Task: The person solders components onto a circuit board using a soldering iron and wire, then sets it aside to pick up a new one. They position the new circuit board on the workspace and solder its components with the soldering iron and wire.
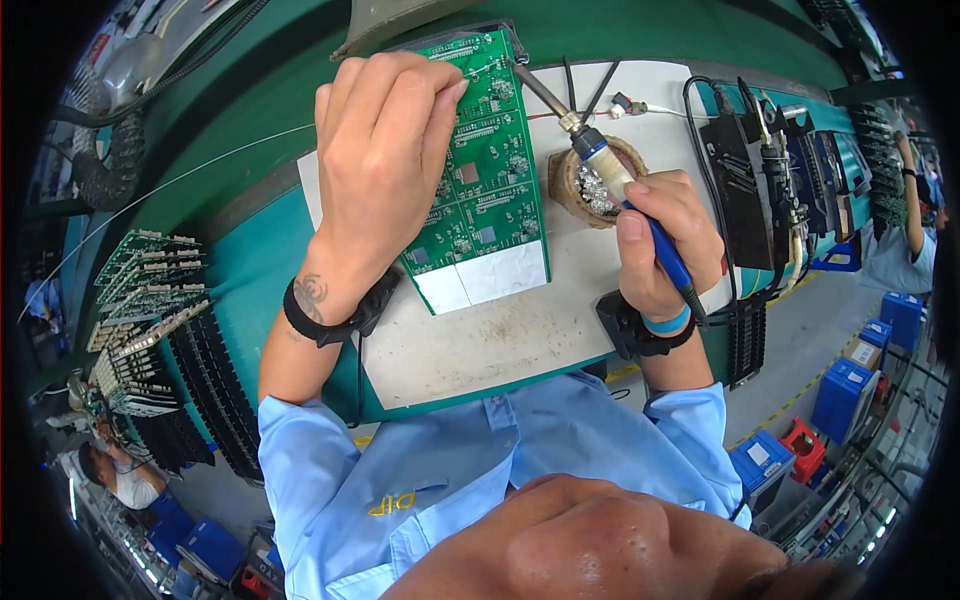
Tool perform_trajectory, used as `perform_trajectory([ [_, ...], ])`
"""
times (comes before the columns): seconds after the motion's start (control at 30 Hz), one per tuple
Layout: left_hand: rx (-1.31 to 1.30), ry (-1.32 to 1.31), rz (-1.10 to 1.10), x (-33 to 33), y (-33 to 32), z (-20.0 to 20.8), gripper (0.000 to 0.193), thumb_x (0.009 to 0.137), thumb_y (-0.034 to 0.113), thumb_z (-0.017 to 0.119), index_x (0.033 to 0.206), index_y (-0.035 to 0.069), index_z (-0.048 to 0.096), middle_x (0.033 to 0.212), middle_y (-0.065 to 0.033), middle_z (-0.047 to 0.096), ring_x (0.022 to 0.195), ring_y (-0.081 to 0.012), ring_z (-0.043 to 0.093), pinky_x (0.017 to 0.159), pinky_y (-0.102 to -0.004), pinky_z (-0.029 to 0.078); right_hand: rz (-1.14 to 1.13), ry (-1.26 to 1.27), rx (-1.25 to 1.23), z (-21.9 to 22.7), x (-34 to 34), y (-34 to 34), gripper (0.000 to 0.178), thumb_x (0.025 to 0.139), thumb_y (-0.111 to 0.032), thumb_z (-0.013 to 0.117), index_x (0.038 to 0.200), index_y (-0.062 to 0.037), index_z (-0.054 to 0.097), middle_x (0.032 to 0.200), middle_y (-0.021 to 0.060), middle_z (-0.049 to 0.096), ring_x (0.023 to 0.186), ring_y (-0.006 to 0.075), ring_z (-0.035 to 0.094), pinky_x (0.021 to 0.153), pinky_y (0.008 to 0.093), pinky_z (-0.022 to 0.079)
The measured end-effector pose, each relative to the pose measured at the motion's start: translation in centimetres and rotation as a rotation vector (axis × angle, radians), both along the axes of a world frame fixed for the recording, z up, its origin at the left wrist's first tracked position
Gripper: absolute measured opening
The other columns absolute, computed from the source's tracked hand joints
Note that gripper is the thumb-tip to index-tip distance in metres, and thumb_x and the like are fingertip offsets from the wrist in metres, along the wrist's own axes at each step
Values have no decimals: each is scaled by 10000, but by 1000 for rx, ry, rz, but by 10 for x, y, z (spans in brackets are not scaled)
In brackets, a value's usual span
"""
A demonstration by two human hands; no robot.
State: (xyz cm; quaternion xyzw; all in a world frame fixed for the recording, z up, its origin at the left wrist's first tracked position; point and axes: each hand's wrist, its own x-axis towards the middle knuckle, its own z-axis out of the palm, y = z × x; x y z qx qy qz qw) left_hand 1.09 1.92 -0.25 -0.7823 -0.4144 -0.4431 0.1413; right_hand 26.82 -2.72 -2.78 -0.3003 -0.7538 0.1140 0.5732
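Observation:
A green circuit board panel [487,190] lies on the white work sheet, with bare white strips along its near edge. My left hand [385,140] is over the board's left side, its thumb and finger pinched on a thin solder wire [230,160]. That wire comes in from the left and shows faintly past my fingertips. In my right hand [668,240] is a soldering iron [605,165] with a blue and cream handle, held like a pen. Its tip reaches the board's far right edge; contact there is too small to tell. Under the iron stands a brown round pot [572,190] with silvery bits inside.
Several circuit boards stand in a black rack [215,390] at the left. A black tool holder [745,180] with cables is at the right. Beyond the bench are blue bins [845,395], a red stool [803,445] and co-workers on both sides.

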Motion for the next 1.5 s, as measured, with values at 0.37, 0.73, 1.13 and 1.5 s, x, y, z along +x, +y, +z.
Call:
perform_trajectory([
  [0.37,16,19,-7,0,0,-1,183,811,20,797,945,79,687,921,-28,660,837,-220,604,720,-353,406,-7,29,-13,0,1,-1,201,811,22,756,1004,30,701,859,150,724,733,279,683,687,362,546],
  [0.73,1,19,-8,1,-1,-1,181,812,10,790,940,84,686,925,-26,661,836,-218,602,719,-352,399,-15,49,-18,2,1,-2,177,825,10,751,994,32,701,847,145,720,728,275,682,677,358,544],
  [1.13,-10,4,14,-2,-3,3,151,820,7,765,905,78,663,905,-32,654,818,-230,598,705,-362,392,-51,73,20,-3,4,-1,188,846,3,725,1026,33,680,866,156,717,726,271,669,670,361,541],
  [1.5,-43,-97,9,0,-11,4,151,886,19,724,973,36,602,890,-87,632,793,-273,593,728,-394,438,-68,104,22,-9,8,0,237,958,-11,601,1176,80,608,964,185,661,815,219,594,722,334,494],
])
